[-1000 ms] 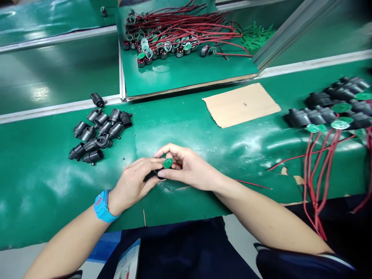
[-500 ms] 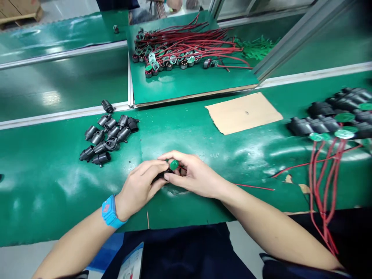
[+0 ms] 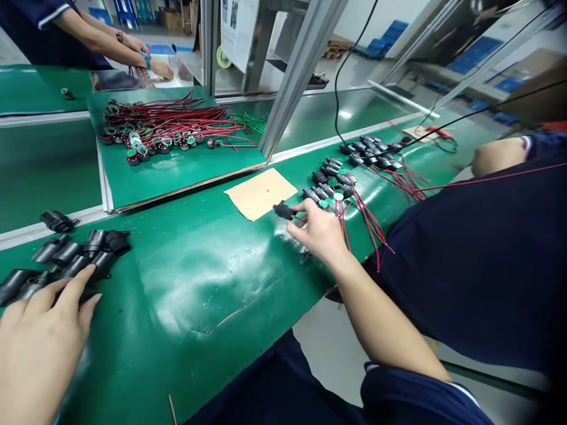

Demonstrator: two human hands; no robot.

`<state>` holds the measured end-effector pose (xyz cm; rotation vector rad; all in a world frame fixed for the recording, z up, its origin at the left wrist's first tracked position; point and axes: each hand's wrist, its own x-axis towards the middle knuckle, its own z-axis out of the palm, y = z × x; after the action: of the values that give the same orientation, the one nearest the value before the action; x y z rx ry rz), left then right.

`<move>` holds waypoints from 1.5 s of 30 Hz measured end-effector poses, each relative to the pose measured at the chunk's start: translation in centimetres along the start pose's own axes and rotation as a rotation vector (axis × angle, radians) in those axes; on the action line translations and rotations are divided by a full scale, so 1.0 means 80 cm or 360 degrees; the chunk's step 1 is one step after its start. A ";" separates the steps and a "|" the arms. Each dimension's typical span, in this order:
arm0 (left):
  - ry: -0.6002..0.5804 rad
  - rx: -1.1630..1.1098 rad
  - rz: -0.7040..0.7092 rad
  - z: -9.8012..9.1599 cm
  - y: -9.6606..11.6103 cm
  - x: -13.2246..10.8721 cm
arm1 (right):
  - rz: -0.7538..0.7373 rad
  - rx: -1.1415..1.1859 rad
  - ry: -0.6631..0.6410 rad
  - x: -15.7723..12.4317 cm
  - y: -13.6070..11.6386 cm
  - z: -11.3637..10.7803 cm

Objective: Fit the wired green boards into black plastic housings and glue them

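Note:
My right hand pinches a black plastic housing between thumb and fingers, above the green bench beside a cardboard piece. A bit of red shows under the fingers. Past this hand lies a group of black housings with green discs and trailing red wires. My left hand is at the near edge of a pile of loose black housings on the left. Its thumb and fingers are apart, with the fingertips at the pile; part of the pile is hidden behind them.
A flat cardboard piece lies mid-bench. On a raised green shelf rest many round parts with red wires. A metal post rises by the shelf. Another person sits close on the right, near more wired housings.
My hands have parted from the middle. The right has carried the black housing right; the left has gone to the loose pile. My view has turned right, bringing the neighbouring person into sight.

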<state>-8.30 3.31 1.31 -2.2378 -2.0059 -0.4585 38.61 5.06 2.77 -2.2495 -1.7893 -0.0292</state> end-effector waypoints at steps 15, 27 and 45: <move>-0.0045 -0.0349 0.0466 0.020 0.040 -0.015 | -0.0593 0.0059 0.0074 0.166 -0.065 0.017; -0.0314 -0.0962 0.0048 0.014 0.060 -0.012 | -0.0480 0.0183 0.0095 0.269 -0.203 0.073; -0.0920 -0.2970 -0.0700 -0.012 0.110 -0.031 | -0.1693 0.0893 -0.0914 -0.039 -0.223 -0.063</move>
<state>0.01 -0.40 2.64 -2.4950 -2.7406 -3.0511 21.47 4.59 10.56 -0.7914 -2.6209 0.8493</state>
